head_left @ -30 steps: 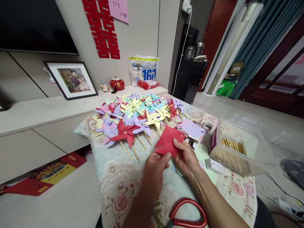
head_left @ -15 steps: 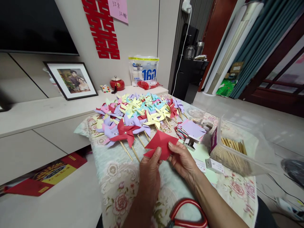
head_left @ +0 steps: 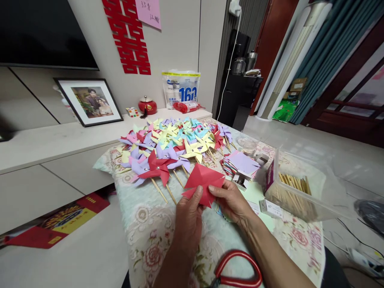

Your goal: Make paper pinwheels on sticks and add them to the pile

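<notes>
Between my two hands is a red paper square (head_left: 204,180), slit inward from its corners. My left hand (head_left: 190,212) pinches its lower left part, thumb on top. On the right side, my right hand (head_left: 231,200) grips it with the thumb pressed on the paper and the fingers underneath. Just beyond lies a red paper pinwheel (head_left: 158,169) on a stick, at the front of a heap of pinwheels (head_left: 171,138) in purple, yellow, blue and pink. Red-handled scissors (head_left: 238,268) rest near me, between my forearms, their blades mostly out of view.
To the right, a clear plastic bin (head_left: 300,200) holds wooden sticks. Stacked paper squares (head_left: 241,163) and small boxes (head_left: 271,209) lie left of it. A flowered tablecloth (head_left: 150,236) covers the table. Behind stands a white cabinet (head_left: 60,140) with a framed photo (head_left: 90,102).
My right thumb has shifted slightly left and down on the red paper, and the slit at its right edge now shows. My left hand has barely moved.
</notes>
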